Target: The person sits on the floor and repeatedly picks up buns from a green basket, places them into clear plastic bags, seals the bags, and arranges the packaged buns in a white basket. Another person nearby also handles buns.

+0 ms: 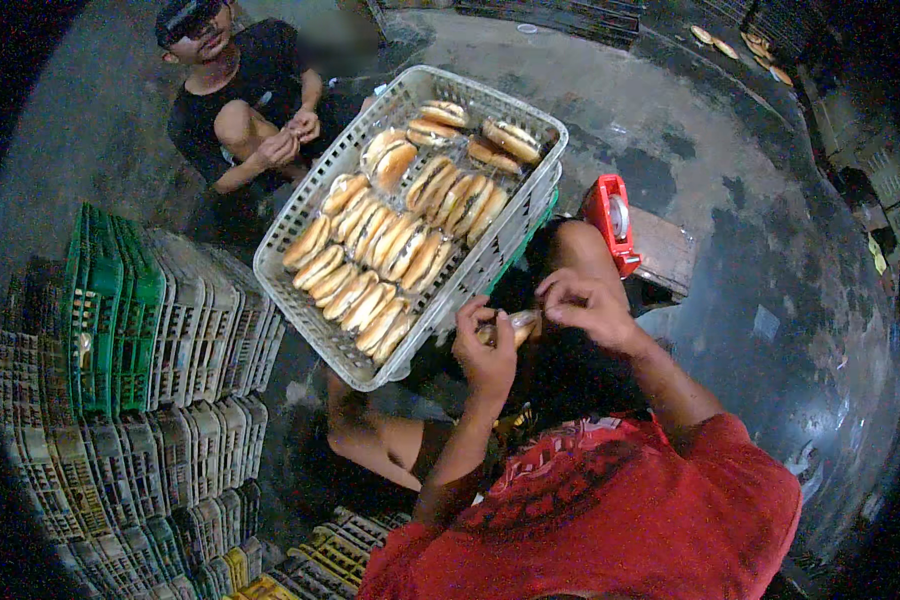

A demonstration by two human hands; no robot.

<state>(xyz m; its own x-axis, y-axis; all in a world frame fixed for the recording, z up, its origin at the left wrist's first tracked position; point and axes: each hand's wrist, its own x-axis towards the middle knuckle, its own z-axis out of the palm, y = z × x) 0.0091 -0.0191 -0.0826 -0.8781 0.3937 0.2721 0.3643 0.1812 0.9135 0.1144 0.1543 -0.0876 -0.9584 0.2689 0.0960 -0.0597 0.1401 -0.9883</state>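
Just off the crate's near right side, my left hand is closed round a filled bun that looks wrapped in clear plastic. The fingers of my right hand are curled together at the bun's right end. Whether they pinch the wrapper's end or a small piece of tape is too small to tell. In front of me a grey plastic crate holds rows of filled buns, brown on the outside with a dark filling. A red tape dispenser with a pale roll stands right of the crate.
The dispenser rests on a small wooden stool or block. Stacked grey crates and a green crate rise at the left. Another person sits beyond the crate, hands together. More buns lie at the far right, past the wet-looking floor.
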